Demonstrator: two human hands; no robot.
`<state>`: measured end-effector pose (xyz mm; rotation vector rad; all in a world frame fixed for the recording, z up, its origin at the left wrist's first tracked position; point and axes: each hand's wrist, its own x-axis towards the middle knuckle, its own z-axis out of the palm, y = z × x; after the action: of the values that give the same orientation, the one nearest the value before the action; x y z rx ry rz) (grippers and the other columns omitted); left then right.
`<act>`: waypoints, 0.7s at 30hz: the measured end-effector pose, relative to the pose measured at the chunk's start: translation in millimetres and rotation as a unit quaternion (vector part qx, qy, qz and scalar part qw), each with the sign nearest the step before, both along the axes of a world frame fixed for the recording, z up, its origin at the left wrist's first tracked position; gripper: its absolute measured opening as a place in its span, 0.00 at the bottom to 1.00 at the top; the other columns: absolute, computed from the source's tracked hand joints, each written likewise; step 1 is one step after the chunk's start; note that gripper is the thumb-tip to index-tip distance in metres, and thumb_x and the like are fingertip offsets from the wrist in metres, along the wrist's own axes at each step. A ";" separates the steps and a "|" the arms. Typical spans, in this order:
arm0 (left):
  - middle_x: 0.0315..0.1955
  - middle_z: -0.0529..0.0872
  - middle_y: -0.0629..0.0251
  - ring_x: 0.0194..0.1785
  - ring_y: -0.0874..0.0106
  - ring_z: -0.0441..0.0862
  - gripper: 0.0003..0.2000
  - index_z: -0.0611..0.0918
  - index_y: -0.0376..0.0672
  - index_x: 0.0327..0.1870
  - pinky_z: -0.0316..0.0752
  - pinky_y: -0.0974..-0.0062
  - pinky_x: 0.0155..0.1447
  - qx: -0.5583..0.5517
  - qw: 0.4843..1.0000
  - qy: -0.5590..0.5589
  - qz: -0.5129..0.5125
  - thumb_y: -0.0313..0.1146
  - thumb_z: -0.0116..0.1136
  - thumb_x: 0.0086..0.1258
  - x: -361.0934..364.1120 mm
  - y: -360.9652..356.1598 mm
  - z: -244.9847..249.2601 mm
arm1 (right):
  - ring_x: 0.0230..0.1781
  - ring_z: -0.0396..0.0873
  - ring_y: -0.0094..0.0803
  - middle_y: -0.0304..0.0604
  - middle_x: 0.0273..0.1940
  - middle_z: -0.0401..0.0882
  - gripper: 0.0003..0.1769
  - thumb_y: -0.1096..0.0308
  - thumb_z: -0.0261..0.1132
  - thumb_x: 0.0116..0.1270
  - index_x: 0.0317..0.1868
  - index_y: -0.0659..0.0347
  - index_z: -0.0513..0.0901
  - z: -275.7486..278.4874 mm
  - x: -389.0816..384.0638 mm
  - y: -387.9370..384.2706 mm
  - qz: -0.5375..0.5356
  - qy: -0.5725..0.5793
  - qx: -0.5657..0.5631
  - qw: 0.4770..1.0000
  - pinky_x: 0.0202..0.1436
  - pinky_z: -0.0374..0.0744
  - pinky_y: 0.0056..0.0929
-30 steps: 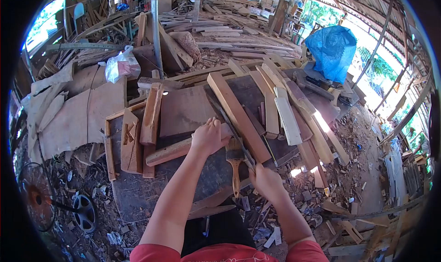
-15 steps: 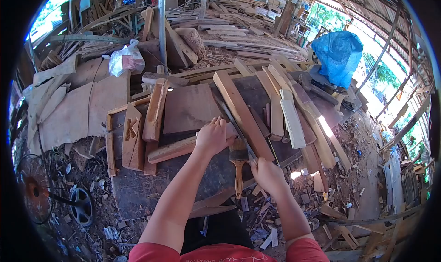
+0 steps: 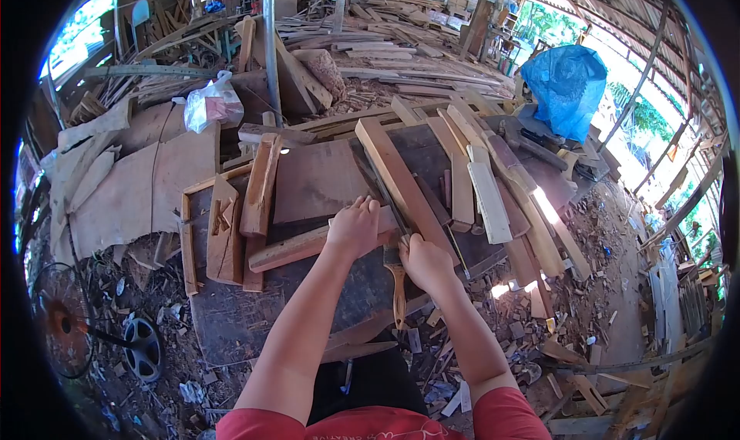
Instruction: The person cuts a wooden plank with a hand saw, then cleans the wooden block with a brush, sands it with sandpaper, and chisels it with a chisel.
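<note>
My left hand [image 3: 356,228] is closed over the right part of a short wooden block [image 3: 297,249], fingers curled on its top and far side. Fingers wrapped tight, my right hand [image 3: 428,262] grips the near end of a long, thin metal blade [image 3: 391,198], seen nearly edge-on. The blade slants away from me, right at the block's end; its handle is hidden in my fist. Just below and left of that fist lies a paintbrush [image 3: 398,297] with a wooden handle. A thick wooden beam [image 3: 405,189] runs along the blade's right side.
Notched wooden blocks [image 3: 223,236] lie left on the dark worktable [image 3: 231,324]. Several planks and a pale strip [image 3: 489,201] lie on the right. A blue plastic bag [image 3: 566,93] stands back right, a white bag [image 3: 213,104] back left. Wood scraps cover the ground around a fan [image 3: 62,320].
My right hand has moved forward and to the left, with the blade sliding away from me along the block's end. My left hand stays on the block.
</note>
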<state>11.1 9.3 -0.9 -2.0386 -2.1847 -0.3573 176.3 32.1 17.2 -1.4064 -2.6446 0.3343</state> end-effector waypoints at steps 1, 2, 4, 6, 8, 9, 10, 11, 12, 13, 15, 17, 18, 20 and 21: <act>0.56 0.73 0.47 0.62 0.61 0.69 0.33 0.68 0.28 0.51 0.69 0.70 0.59 0.011 1.000 0.012 -0.004 0.55 0.53 0.61 0.0 0.0 -2.3 | 0.34 0.80 0.51 0.55 0.29 0.80 0.18 0.55 0.47 0.68 0.37 0.64 0.72 -1.2 0.9 -1.5 -0.001 0.004 -0.001 1.000 0.39 0.77 0.47; 0.56 0.73 0.48 0.62 0.61 0.69 0.33 0.68 0.29 0.51 0.69 0.70 0.59 0.022 0.999 0.024 -0.007 0.55 0.52 0.61 0.1 -0.2 -4.5 | 0.34 0.80 0.51 0.55 0.29 0.80 0.18 0.55 0.47 0.68 0.37 0.64 0.72 -2.2 1.3 -2.8 0.000 0.005 -0.001 1.000 0.39 0.77 0.47; 0.56 0.73 0.48 0.62 0.61 0.69 0.33 0.68 0.29 0.52 0.69 0.70 0.60 0.030 0.999 0.022 -0.006 0.55 0.52 0.61 0.0 -0.6 -6.6 | 0.34 0.80 0.50 0.55 0.29 0.80 0.18 0.55 0.47 0.68 0.37 0.64 0.72 -2.3 0.3 -3.8 -0.005 0.019 0.008 1.000 0.38 0.76 0.47; 0.56 0.72 0.48 0.62 0.61 0.69 0.33 0.68 0.29 0.52 0.69 0.71 0.60 0.038 0.999 0.021 -0.006 0.55 0.52 0.61 -1.9 -0.2 -6.1 | 0.34 0.80 0.50 0.55 0.29 0.80 0.18 0.55 0.47 0.68 0.37 0.64 0.72 -1.8 -1.7 -5.6 -0.009 0.020 0.006 1.000 0.38 0.76 0.47; 0.57 0.71 0.45 0.63 0.60 0.68 0.33 0.66 0.28 0.52 0.67 0.70 0.61 0.024 1.000 0.005 -0.014 0.55 0.51 0.62 -1.8 -0.3 -5.9 | 0.34 0.80 0.51 0.55 0.30 0.80 0.18 0.55 0.47 0.68 0.37 0.64 0.72 -1.3 -2.2 -5.5 -0.016 0.017 0.002 1.000 0.38 0.76 0.47; 0.57 0.71 0.45 0.63 0.60 0.68 0.33 0.66 0.28 0.52 0.67 0.70 0.61 0.024 1.000 0.004 -0.013 0.55 0.51 0.62 -0.9 -1.1 -3.2 | 0.35 0.80 0.51 0.55 0.30 0.80 0.18 0.56 0.47 0.68 0.37 0.64 0.72 -1.3 -1.7 -4.7 -0.015 0.020 -0.003 1.000 0.39 0.76 0.47; 0.57 0.71 0.45 0.62 0.60 0.68 0.33 0.66 0.28 0.52 0.68 0.70 0.60 0.009 1.000 -0.010 -0.012 0.54 0.51 0.62 -0.7 -1.4 -0.1 | 0.35 0.80 0.51 0.56 0.31 0.80 0.18 0.56 0.47 0.68 0.37 0.65 0.73 -1.1 -1.4 -4.0 -0.014 0.023 -0.008 1.000 0.39 0.76 0.47; 0.56 0.71 0.45 0.62 0.60 0.69 0.33 0.66 0.28 0.52 0.68 0.69 0.60 -0.007 1.000 -0.024 -0.010 0.54 0.52 0.62 -0.4 -2.5 3.2 | 0.35 0.80 0.51 0.56 0.31 0.80 0.18 0.56 0.47 0.68 0.37 0.65 0.73 -0.8 -1.5 -3.8 -0.013 0.023 -0.008 1.000 0.39 0.76 0.47; 0.56 0.71 0.45 0.62 0.60 0.69 0.33 0.66 0.28 0.52 0.68 0.69 0.60 -0.007 1.000 -0.024 -0.010 0.54 0.52 0.62 0.1 -3.6 5.5 | 0.36 0.80 0.51 0.56 0.31 0.80 0.18 0.56 0.47 0.68 0.37 0.65 0.73 -0.3 -1.6 -3.6 -0.013 0.018 -0.009 1.000 0.39 0.76 0.47; 0.56 0.71 0.45 0.61 0.60 0.69 0.33 0.66 0.28 0.52 0.69 0.69 0.59 -0.010 0.999 -0.033 -0.008 0.54 0.52 0.62 0.5 -4.4 7.8 | 0.36 0.80 0.51 0.56 0.31 0.80 0.18 0.56 0.47 0.68 0.37 0.65 0.73 0.2 -1.5 -3.2 -0.012 0.013 -0.009 1.000 0.40 0.76 0.47; 0.56 0.71 0.45 0.60 0.59 0.70 0.33 0.65 0.28 0.53 0.69 0.69 0.59 -0.012 0.999 -0.042 -0.007 0.54 0.52 0.62 -0.8 -4.8 8.2 | 0.36 0.80 0.52 0.56 0.32 0.80 0.18 0.56 0.48 0.68 0.37 0.65 0.73 4.3 2.4 -7.0 -0.012 0.003 -0.013 1.000 0.40 0.76 0.47; 0.53 0.73 0.46 0.58 0.59 0.72 0.32 0.66 0.28 0.51 0.70 0.69 0.57 0.000 0.998 -0.064 0.003 0.53 0.53 0.62 -1.9 -2.3 6.5 | 0.36 0.79 0.52 0.56 0.32 0.80 0.18 0.56 0.48 0.68 0.37 0.65 0.73 10.5 10.8 -12.1 -0.012 -0.008 -0.015 1.000 0.40 0.76 0.47; 0.53 0.73 0.46 0.58 0.59 0.72 0.32 0.66 0.28 0.51 0.70 0.69 0.57 0.001 0.998 -0.066 0.003 0.53 0.53 0.62 -1.7 -2.1 7.6 | 0.35 0.79 0.52 0.56 0.31 0.80 0.18 0.56 0.48 0.68 0.37 0.65 0.73 13.0 17.2 -15.8 -0.009 -0.012 -0.022 1.000 0.40 0.76 0.47; 0.49 0.75 0.47 0.55 0.59 0.74 0.30 0.67 0.30 0.48 0.71 0.69 0.55 -0.003 0.997 -0.077 -0.002 0.52 0.54 0.61 -1.4 -4.5 11.6 | 0.35 0.80 0.53 0.57 0.30 0.80 0.18 0.56 0.48 0.67 0.36 0.65 0.73 15.5 30.5 -27.0 -0.008 -0.018 -0.031 0.999 0.39 0.76 0.47; 0.49 0.75 0.47 0.55 0.59 0.74 0.30 0.67 0.30 0.48 0.71 0.69 0.55 -0.003 0.997 -0.079 -0.003 0.52 0.54 0.61 -1.0 -5.9 13.1 | 0.33 0.79 0.53 0.57 0.28 0.80 0.18 0.56 0.49 0.67 0.36 0.65 0.72 16.0 38.0 -33.9 -0.008 -0.029 -0.030 0.999 0.38 0.76 0.47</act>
<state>10.1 3.4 12.2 -2.0872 -2.2711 -0.5295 214.3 -1.9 33.3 -1.4773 -2.6880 0.3805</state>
